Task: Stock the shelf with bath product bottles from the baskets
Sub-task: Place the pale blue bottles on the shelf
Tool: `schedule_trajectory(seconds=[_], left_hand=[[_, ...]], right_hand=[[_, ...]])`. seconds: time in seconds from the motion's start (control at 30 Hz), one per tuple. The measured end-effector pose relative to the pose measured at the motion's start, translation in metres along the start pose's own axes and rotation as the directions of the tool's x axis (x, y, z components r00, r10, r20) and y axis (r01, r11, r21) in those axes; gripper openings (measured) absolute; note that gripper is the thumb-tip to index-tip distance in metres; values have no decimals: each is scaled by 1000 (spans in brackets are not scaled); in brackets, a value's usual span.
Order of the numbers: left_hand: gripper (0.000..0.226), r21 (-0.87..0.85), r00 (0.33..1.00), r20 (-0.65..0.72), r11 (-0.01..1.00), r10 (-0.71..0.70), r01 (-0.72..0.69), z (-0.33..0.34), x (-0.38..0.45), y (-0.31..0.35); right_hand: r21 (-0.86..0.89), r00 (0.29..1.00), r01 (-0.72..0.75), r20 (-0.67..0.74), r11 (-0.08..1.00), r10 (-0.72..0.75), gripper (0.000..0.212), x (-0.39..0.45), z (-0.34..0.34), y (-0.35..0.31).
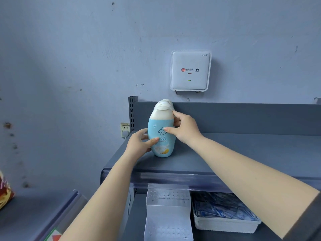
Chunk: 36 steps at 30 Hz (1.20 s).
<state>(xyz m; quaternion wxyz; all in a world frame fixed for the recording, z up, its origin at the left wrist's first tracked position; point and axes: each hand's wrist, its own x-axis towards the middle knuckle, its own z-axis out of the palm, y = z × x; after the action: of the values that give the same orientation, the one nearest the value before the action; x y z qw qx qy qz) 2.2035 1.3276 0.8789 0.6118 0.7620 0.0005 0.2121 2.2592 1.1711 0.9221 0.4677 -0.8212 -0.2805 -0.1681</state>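
Right then, both hands were on the front bottle [161, 136], a pale blue one with a cream cap, which stood upright on the grey top shelf [243, 150] near its left end. The left hand [139, 143] cupped the bottle's lower left side, its thumb laid across the label and the other fingers curled round behind. The right hand [184, 127] held the bottle's upper right side, its thumb pressed against the label's edge and a fingertip up by the cap; the remaining fingers were hidden behind the bottle. Directly behind the bottle, more cream caps [165, 102] peeked out in a row running back toward the shelf's rear panel, so more bottles stood behind it, though how many could not be told.

Above and to the right of the bottle, a white router [190, 70] hung on the blue wall [69, 58]. Just left of the bottle, beyond the shelf's upright, sat a wall socket [125, 129]. Below the bottle, on the lower shelf, a clear plastic divider tray [168, 214] lay beside a white basket [225, 221] holding blue-and-white packets. Far to the lower left of the bottle, a colourful packet [5, 192] showed at the frame's edge.
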Motion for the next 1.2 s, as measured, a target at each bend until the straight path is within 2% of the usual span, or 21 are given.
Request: schedule_trajectory(seconds=[0.43,0.5,0.6,0.67,0.77,0.83,0.93,1.07,1.2], left_hand=[[40,42,1000,-9,999,-22,22,2,2,0],[41,108,999,-22,994,-27,29,0,2,4],[45,220,992,-128,975,-2,30,-3,-3,21],[46,269,974,-215,963,66,-6,-2,-12,37],[32,390,908,-290,903,304,-178,12,-31,59],[25,480,877,-235,835,420,-271,32,-40,72],[20,630,867,-1,674,498,-386,76,-44,85],[12,732,812,271,437,518,-523,150,-52,96],[17,700,742,440,325,506,-636,228,-70,104]], right_hand=[[-43,999,-17,-29,999,15,67,0,-2,-6],[-31,1000,-14,-12,999,13,65,-4,-5,-8],[-1,1000,-16,-14,1000,16,63,-10,-15,-11],[4,998,-16,-62,1000,16,58,-17,-28,-12],[-42,990,14,-143,999,-20,36,-32,-57,-9],[-144,986,51,-150,988,-72,24,-44,-80,-1],[-416,988,91,-79,905,-136,14,-64,-119,12],[-770,994,71,3,634,-108,19,-99,-174,33],[-894,999,10,-8,449,-37,22,-140,-227,59]])
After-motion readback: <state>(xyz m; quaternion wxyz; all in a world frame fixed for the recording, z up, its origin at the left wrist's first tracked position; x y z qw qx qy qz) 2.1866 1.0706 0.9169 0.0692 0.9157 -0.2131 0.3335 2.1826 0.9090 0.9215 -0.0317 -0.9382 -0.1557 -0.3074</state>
